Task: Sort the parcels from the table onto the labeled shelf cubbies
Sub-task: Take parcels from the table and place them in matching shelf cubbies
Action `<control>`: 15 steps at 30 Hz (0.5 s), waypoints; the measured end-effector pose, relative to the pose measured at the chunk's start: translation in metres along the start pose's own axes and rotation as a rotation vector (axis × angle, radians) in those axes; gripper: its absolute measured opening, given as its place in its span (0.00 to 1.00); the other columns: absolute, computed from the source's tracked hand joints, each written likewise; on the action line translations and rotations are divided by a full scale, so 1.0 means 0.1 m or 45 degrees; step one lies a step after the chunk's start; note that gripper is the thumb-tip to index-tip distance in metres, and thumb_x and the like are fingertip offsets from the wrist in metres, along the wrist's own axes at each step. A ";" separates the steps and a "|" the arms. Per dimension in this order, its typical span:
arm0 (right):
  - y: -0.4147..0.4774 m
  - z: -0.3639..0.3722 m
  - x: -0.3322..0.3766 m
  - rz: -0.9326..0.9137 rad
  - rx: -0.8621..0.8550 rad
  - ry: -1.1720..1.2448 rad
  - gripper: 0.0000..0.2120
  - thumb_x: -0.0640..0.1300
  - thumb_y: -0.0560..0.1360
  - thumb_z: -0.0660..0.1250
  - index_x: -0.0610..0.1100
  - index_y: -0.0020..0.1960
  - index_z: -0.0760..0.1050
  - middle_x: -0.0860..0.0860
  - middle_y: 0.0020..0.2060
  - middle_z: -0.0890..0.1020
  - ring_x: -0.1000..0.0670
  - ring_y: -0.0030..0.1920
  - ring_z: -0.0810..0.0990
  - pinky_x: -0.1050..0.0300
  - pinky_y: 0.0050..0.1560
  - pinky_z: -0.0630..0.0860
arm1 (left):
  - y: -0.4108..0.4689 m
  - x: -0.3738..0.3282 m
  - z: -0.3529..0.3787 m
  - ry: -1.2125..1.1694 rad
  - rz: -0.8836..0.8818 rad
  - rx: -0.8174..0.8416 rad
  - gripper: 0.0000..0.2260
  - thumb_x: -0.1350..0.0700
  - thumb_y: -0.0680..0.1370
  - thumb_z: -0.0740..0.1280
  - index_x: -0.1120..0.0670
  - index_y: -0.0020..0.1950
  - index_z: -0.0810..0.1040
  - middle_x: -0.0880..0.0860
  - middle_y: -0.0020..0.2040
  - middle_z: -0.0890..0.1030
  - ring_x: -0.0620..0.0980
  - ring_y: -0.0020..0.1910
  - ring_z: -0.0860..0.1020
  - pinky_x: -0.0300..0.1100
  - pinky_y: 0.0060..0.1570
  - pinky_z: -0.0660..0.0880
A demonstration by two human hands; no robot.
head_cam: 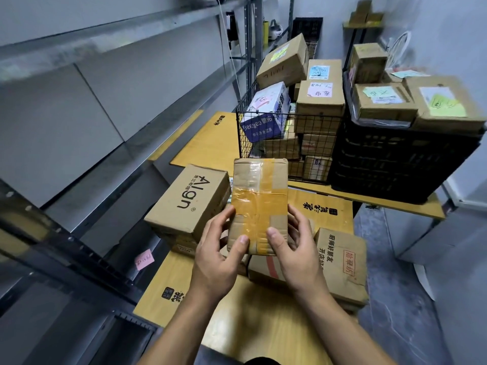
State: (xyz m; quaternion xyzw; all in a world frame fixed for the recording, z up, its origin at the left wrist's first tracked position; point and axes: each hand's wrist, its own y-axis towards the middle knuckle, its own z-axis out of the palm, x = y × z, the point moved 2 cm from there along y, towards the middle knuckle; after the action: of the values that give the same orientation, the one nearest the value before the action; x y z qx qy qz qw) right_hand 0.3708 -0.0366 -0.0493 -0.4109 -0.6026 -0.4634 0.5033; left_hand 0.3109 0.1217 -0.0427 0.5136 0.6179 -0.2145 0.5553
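I hold a small flat cardboard parcel, wrapped in yellow and clear tape, upright above the table. My left hand grips its lower left edge, thumb on the front face. My right hand grips the lower right edge the same way. Beneath it on the table lie a brown "Align" box to the left and a box with red print to the right. The grey metal shelf runs along the left side; a pink label sticks to its lower rail.
A black wire basket full of labelled boxes stands at the table's far end. Beside it on the right, a black plastic crate carries more boxes with coloured notes. Flattened cardboard sheets cover the tabletop. Grey floor lies to the right.
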 end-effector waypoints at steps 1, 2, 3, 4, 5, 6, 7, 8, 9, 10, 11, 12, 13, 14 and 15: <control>0.01 -0.01 0.01 -0.003 -0.011 0.070 0.26 0.56 0.74 0.71 0.61 0.70 0.66 0.57 0.65 0.76 0.58 0.66 0.76 0.44 0.68 0.75 | 0.01 0.00 -0.01 -0.084 -0.017 0.003 0.23 0.44 0.76 0.66 0.35 0.70 0.67 0.43 0.65 0.75 0.42 0.63 0.75 0.36 0.54 0.75; 0.02 -0.02 0.02 -0.002 -0.019 0.136 0.24 0.55 0.75 0.72 0.63 0.68 0.67 0.57 0.64 0.77 0.56 0.66 0.76 0.43 0.67 0.75 | 0.02 0.02 -0.03 -0.171 -0.042 -0.010 0.23 0.44 0.75 0.66 0.37 0.70 0.68 0.44 0.64 0.76 0.43 0.63 0.76 0.36 0.54 0.76; 0.04 -0.03 0.02 0.000 -0.028 0.186 0.22 0.54 0.75 0.72 0.64 0.66 0.68 0.55 0.64 0.77 0.54 0.66 0.77 0.41 0.66 0.75 | 0.03 0.04 -0.04 -0.238 -0.069 -0.030 0.23 0.44 0.75 0.66 0.39 0.70 0.69 0.45 0.64 0.77 0.44 0.64 0.76 0.36 0.54 0.76; 0.05 -0.04 0.02 0.001 -0.037 0.222 0.22 0.53 0.74 0.71 0.66 0.65 0.70 0.54 0.64 0.78 0.51 0.66 0.77 0.40 0.66 0.75 | 0.04 0.07 -0.04 -0.281 -0.099 -0.046 0.22 0.45 0.75 0.66 0.41 0.70 0.70 0.46 0.64 0.78 0.45 0.64 0.75 0.38 0.56 0.76; 0.05 -0.04 0.02 0.007 -0.044 0.257 0.21 0.52 0.73 0.71 0.68 0.63 0.71 0.52 0.64 0.78 0.50 0.66 0.78 0.39 0.66 0.76 | 0.04 0.10 -0.04 -0.316 -0.128 -0.053 0.21 0.46 0.76 0.66 0.43 0.70 0.71 0.46 0.63 0.78 0.45 0.65 0.75 0.38 0.57 0.76; 0.05 -0.03 0.01 0.020 -0.052 0.298 0.21 0.52 0.73 0.71 0.70 0.62 0.72 0.51 0.64 0.79 0.49 0.65 0.78 0.38 0.65 0.76 | 0.05 0.13 -0.03 -0.349 -0.158 -0.054 0.20 0.47 0.77 0.64 0.43 0.70 0.71 0.45 0.63 0.78 0.45 0.65 0.75 0.39 0.57 0.76; 0.05 -0.03 0.00 0.036 -0.053 0.340 0.21 0.51 0.73 0.71 0.71 0.61 0.73 0.49 0.64 0.79 0.48 0.65 0.79 0.37 0.64 0.76 | 0.05 0.15 -0.01 -0.376 -0.189 -0.053 0.19 0.48 0.78 0.63 0.44 0.69 0.72 0.45 0.63 0.78 0.45 0.65 0.75 0.40 0.58 0.76; 0.06 -0.03 -0.02 0.050 -0.049 0.376 0.21 0.51 0.73 0.71 0.71 0.61 0.74 0.48 0.64 0.79 0.46 0.64 0.79 0.37 0.63 0.77 | 0.06 0.18 0.00 -0.389 -0.226 -0.051 0.19 0.47 0.78 0.62 0.43 0.69 0.72 0.46 0.64 0.78 0.45 0.65 0.75 0.41 0.58 0.76; 0.06 -0.02 -0.04 0.059 -0.042 0.412 0.21 0.51 0.73 0.71 0.70 0.61 0.74 0.46 0.65 0.79 0.45 0.64 0.79 0.38 0.62 0.78 | 0.07 0.20 0.01 -0.388 -0.264 -0.045 0.19 0.46 0.77 0.62 0.42 0.68 0.72 0.47 0.65 0.77 0.45 0.65 0.75 0.41 0.58 0.76; 0.06 -0.02 -0.06 0.068 -0.033 0.451 0.21 0.50 0.73 0.71 0.68 0.62 0.74 0.45 0.65 0.79 0.44 0.64 0.79 0.40 0.60 0.79 | 0.07 0.21 0.01 -0.386 -0.295 -0.034 0.19 0.44 0.77 0.63 0.40 0.68 0.72 0.47 0.66 0.75 0.44 0.65 0.75 0.41 0.57 0.76; 0.07 -0.02 -0.08 0.081 -0.018 0.489 0.21 0.49 0.73 0.71 0.67 0.63 0.74 0.44 0.65 0.79 0.43 0.64 0.80 0.44 0.57 0.81 | 0.08 0.22 0.02 -0.399 -0.320 -0.019 0.20 0.42 0.76 0.64 0.40 0.68 0.71 0.47 0.67 0.74 0.44 0.65 0.74 0.42 0.58 0.76; 0.07 -0.02 -0.09 0.090 0.002 0.509 0.21 0.50 0.73 0.71 0.67 0.63 0.74 0.44 0.65 0.79 0.43 0.64 0.80 0.48 0.55 0.81 | 0.08 0.23 0.02 -0.426 -0.338 -0.001 0.22 0.41 0.75 0.64 0.40 0.69 0.71 0.48 0.68 0.74 0.46 0.66 0.74 0.45 0.60 0.75; 0.06 -0.03 -0.09 0.088 0.023 0.504 0.21 0.52 0.73 0.71 0.67 0.64 0.73 0.46 0.65 0.79 0.44 0.64 0.80 0.49 0.54 0.81 | 0.07 0.23 0.02 -0.453 -0.349 0.012 0.24 0.40 0.74 0.65 0.42 0.70 0.70 0.48 0.68 0.74 0.47 0.66 0.74 0.48 0.60 0.75; 0.06 -0.03 -0.08 0.068 0.042 0.460 0.22 0.54 0.73 0.71 0.68 0.65 0.72 0.48 0.64 0.80 0.45 0.64 0.80 0.48 0.56 0.81 | 0.07 0.23 0.02 -0.472 -0.344 0.015 0.25 0.41 0.75 0.65 0.44 0.71 0.70 0.49 0.68 0.75 0.48 0.66 0.75 0.48 0.60 0.75; 0.05 -0.05 -0.07 0.030 0.053 0.380 0.22 0.56 0.74 0.70 0.68 0.66 0.71 0.52 0.64 0.80 0.47 0.64 0.79 0.46 0.59 0.80 | 0.07 0.22 0.01 -0.478 -0.328 0.001 0.25 0.42 0.75 0.65 0.45 0.71 0.70 0.49 0.67 0.76 0.49 0.65 0.75 0.47 0.58 0.76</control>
State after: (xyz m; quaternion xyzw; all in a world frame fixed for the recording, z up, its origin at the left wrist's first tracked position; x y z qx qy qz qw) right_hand 0.3781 -0.0401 -0.0555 -0.3341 -0.5256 -0.5007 0.6011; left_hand 0.3209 0.1325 -0.0609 0.3816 0.5641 -0.3758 0.6284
